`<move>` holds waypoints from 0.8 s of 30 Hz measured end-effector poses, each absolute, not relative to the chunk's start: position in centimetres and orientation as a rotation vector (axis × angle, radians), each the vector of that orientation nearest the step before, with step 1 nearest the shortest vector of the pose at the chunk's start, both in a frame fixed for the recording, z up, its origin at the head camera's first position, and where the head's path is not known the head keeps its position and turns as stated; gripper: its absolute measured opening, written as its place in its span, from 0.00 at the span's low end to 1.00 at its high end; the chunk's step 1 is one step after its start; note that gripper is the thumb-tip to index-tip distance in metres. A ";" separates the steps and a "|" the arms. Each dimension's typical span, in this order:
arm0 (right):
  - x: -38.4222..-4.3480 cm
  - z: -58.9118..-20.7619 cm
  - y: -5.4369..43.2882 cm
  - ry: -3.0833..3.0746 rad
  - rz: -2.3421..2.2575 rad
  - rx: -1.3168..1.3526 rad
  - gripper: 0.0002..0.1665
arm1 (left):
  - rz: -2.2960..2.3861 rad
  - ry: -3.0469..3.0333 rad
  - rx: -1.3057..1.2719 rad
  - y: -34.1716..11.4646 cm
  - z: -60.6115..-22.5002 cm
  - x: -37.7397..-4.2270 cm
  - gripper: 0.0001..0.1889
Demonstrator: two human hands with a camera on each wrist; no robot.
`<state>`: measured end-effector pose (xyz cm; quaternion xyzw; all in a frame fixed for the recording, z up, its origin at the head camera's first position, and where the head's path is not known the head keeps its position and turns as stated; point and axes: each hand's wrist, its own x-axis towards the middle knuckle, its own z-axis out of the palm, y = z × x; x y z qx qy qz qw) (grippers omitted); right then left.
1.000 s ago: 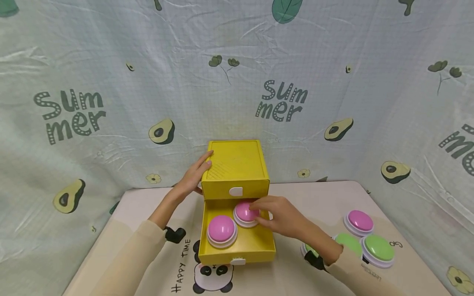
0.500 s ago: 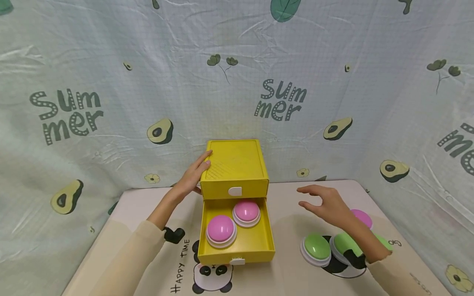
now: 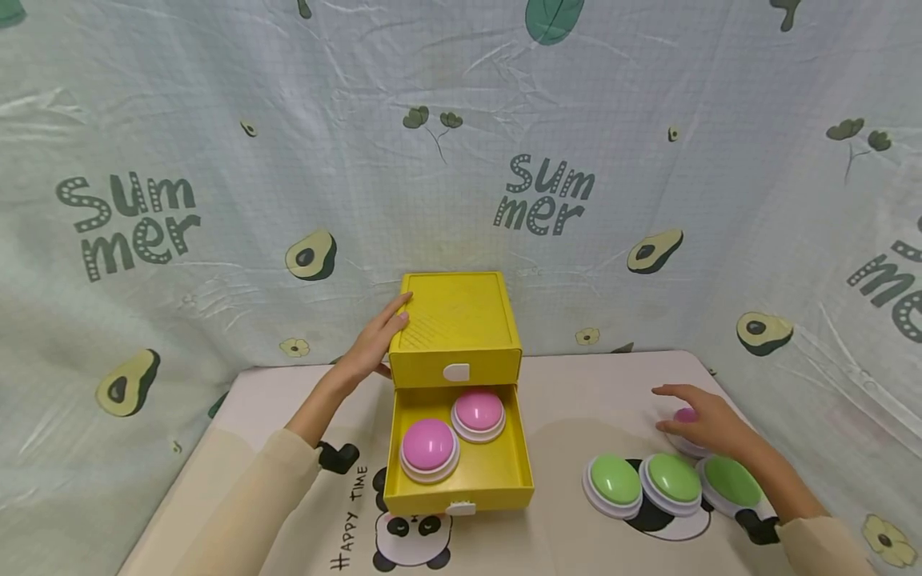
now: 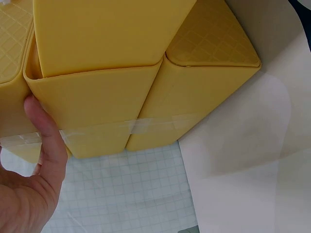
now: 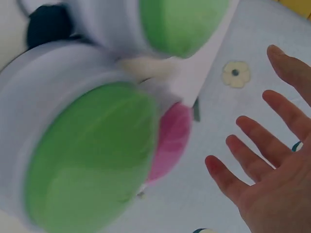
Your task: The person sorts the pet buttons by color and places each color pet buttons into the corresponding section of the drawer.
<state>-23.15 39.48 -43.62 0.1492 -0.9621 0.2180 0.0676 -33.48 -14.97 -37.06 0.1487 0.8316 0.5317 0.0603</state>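
Note:
My left hand (image 3: pixel 366 346) rests against the left side of a yellow drawer box (image 3: pixel 461 312); in the left wrist view its thumb lies straight along the box wall (image 4: pixel 97 107). The lower drawer (image 3: pixel 497 474) is pulled out. Inside it sit two pink domed push buttons with white bases, one at front left (image 3: pixel 428 445) and one at back right (image 3: pixel 479 412). Over at the right, my right hand (image 3: pixel 709 420) hovers with spread fingers above a third pink button (image 3: pixel 686 414), partly hiding it. The right wrist view shows its palm holding nothing.
Three green domed buttons stand in a row on the right: left (image 3: pixel 615 480), middle (image 3: pixel 673 478) and right (image 3: pixel 731 482), the last partly behind the right forearm. The upper drawer (image 3: pixel 425 371) is closed. A printed curtain (image 3: pixel 403 208) hangs behind the table (image 3: pixel 562 528).
My right hand has let go of the back pink button in the drawer and moved right, over the pink button on the table. The left hand has stayed on the box.

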 end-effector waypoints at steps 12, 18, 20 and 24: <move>-22.3 -46.0 42.8 -2.952 0.619 0.414 0.33 | 1.633 2.494 0.448 -15.0 -37.2 -33.4 0.33; -22.4 -46.4 43.2 -2.933 0.605 0.412 0.31 | 1.622 2.513 0.467 -14.9 -37.0 -33.4 0.32; -22.4 -46.5 43.4 -2.930 0.604 0.407 0.30 | 1.618 2.517 0.467 -14.9 -37.0 -33.4 0.32; -22.3 -46.8 43.6 -2.951 0.623 0.382 0.31 | 1.614 2.518 0.463 -15.0 -37.0 -33.4 0.33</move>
